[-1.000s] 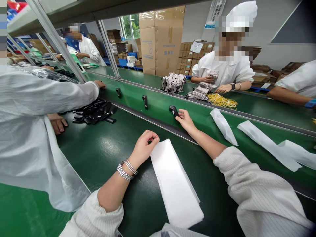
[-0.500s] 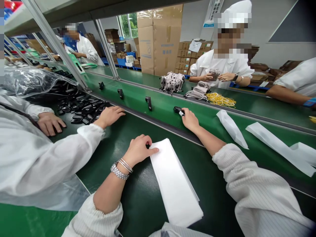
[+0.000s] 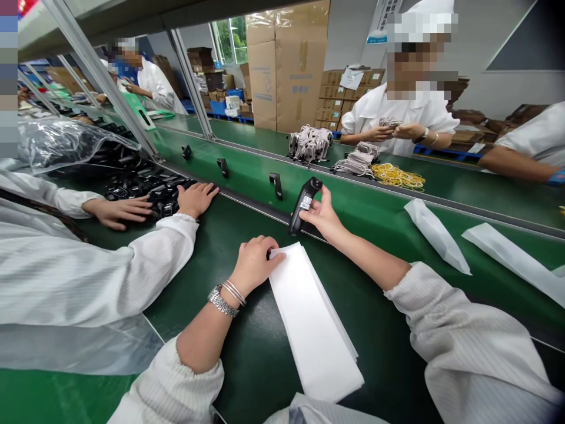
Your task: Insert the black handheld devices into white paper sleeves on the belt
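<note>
My right hand (image 3: 324,215) grips a black curved handheld device (image 3: 304,203) with a small white label, lifted over the edge of the belt. The device stands nearly upright, its wider end at the top. Below it, my left hand (image 3: 256,259) pinches the top left corner of a stack of flat white bags (image 3: 313,324) lying on the dark green table (image 3: 247,359). Part of the left fingertips is hidden behind the hand.
The green conveyor belt (image 3: 247,187) carries several black devices and filled white bags (image 3: 436,235). A co-worker's hands (image 3: 194,200) rest by a heap of black parts (image 3: 132,182) at left. Grey cord bundles (image 3: 309,143) and yellow bands (image 3: 397,175) lie beyond the belt.
My right hand has lifted the black device off the belt, moved it left and turned it upright. My left hand stays at the bags. The co-worker's left-side hand has moved right.
</note>
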Demonstrator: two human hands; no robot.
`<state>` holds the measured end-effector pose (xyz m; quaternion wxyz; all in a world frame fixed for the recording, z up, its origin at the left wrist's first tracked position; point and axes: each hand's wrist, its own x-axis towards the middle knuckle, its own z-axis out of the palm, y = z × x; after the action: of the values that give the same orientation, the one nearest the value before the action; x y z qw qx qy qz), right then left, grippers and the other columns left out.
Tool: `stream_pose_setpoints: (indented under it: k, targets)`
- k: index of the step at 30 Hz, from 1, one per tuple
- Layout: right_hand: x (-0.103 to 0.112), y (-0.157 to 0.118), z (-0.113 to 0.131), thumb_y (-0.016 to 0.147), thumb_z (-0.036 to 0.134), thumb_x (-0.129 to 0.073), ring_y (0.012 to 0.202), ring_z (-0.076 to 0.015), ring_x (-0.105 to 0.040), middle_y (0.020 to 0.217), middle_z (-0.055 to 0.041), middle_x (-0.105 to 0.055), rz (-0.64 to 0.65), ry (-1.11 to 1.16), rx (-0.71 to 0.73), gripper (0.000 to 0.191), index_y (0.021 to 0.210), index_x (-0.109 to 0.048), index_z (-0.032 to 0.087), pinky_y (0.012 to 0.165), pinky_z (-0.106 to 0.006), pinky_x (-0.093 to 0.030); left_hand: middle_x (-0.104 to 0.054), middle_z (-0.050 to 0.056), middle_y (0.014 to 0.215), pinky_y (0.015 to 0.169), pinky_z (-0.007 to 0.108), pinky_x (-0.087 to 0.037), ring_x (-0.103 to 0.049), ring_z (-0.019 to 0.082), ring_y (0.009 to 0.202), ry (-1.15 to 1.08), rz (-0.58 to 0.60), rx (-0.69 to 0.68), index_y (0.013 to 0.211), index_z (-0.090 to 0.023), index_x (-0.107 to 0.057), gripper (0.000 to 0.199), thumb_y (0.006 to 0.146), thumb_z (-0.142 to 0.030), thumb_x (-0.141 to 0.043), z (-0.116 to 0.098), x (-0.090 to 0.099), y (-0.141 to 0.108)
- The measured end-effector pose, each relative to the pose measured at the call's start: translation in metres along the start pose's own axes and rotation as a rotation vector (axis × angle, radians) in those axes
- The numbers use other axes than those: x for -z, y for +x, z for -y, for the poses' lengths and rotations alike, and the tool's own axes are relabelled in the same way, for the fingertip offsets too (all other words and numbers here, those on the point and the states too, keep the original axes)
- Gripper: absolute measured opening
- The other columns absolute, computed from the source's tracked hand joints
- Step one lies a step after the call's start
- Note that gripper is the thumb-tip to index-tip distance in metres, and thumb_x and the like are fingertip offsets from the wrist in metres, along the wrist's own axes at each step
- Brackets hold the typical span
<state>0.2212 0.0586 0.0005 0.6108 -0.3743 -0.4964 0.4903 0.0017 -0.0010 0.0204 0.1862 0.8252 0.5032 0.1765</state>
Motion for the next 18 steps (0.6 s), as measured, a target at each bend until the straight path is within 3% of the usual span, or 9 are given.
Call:
stream_pose_setpoints:
  k: [8, 12, 18]
  targets:
    - [-0.005, 0.000, 0.008, 0.061, 0.036, -0.084, 0.087, -0.0222, -0.070, 0.099, 0.0025, -0.065, -0.032, 0.012, -0.052, 0.108, 0.143, -0.014, 0.040, 0.081, -0.045, -0.058, -0.064, 0.002, 0.081, 0.079, 0.034, -0.034, -0.058, 0.019, 0.080, 0.013, -0.098, -0.104, 0.079, -0.019, -0.060, 0.025, 0.096, -0.024, -0.043, 0.001, -0.004, 0.010]
    - [-0.007, 0.002, 0.011, 0.061, 0.036, -0.084, 0.086, -0.0221, -0.071, 0.099, 0.0025, -0.065, -0.034, 0.019, -0.062, 0.107, 0.143, -0.014, 0.040, 0.077, -0.043, -0.059, -0.061, -0.003, 0.075, 0.087, 0.035, -0.035, -0.057, 0.017, 0.075, -0.017, -0.126, -0.128, 0.090, -0.021, -0.059, 0.011, 0.092, -0.018, -0.049, 0.001, -0.002, 0.013]
    - [-0.014, -0.007, 0.012, 0.065, 0.034, -0.082, 0.080, -0.0192, -0.069, 0.102, 0.0010, -0.064, 0.033, -0.032, -0.094, 0.103, 0.143, -0.015, 0.040, 0.071, -0.038, -0.058, -0.060, 0.001, 0.092, 0.090, 0.036, -0.037, -0.057, 0.019, 0.091, -0.080, -0.209, -0.212, 0.079, -0.020, -0.061, 0.010, 0.087, -0.025, -0.064, -0.002, 0.001, 0.010]
